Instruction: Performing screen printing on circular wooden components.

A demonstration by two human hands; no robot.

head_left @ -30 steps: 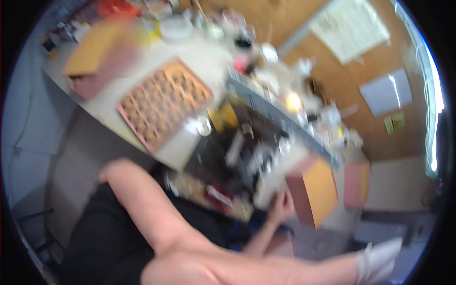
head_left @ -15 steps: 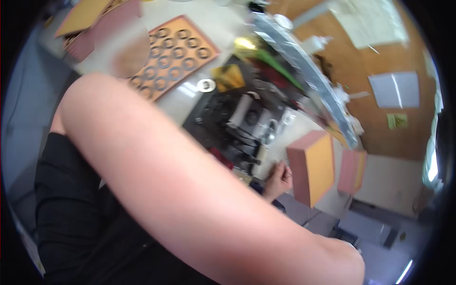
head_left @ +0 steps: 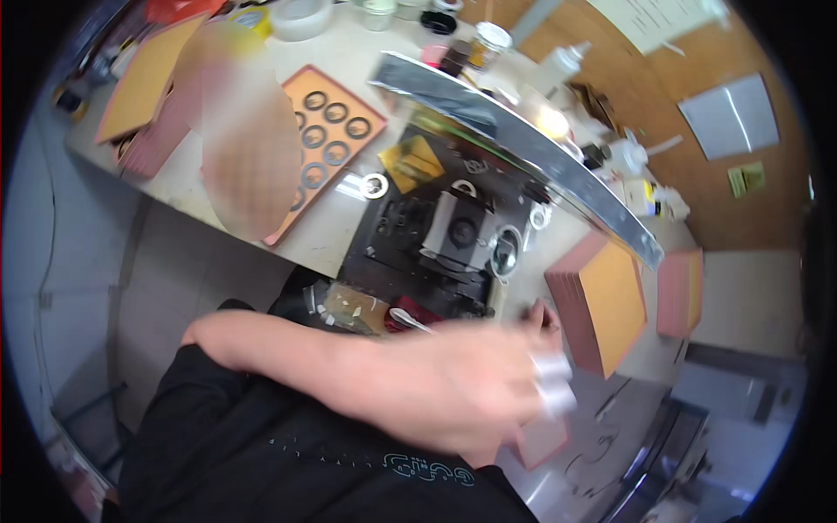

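Observation:
My left forearm crosses in front of my dark shirt. At its end my left hand (head_left: pixel 479 383) is smeared by motion, with white covers (head_left: pixel 554 383) on its fingertips; whether it holds anything does not show. Just beyond it, my right hand (head_left: pixel 545 321) is partly hidden, its visible fingers curled beside a stack of pink-edged boards with an orange top (head_left: pixel 610 301). Below my left hand shows part of a pinkish board (head_left: pixel 542 443). Ahead, a black work plate (head_left: pixel 384 240) bears a block fixture with a dark round part (head_left: pixel 464 230).
An orange tray (head_left: pixel 370 139) of dark rings lies left, partly covered by a blurred patch. A long silvery bar (head_left: pixel 514 144) slants above the work plate. Bottles (head_left: pixel 562 65) and tubs line the back. More board stacks stand at far left (head_left: pixel 144 91) and right (head_left: pixel 684 292).
My left arm has dropped lower and drawn back, so its hand now shows in front of my right hand. The view has shifted, showing more of the bench's back and the floor.

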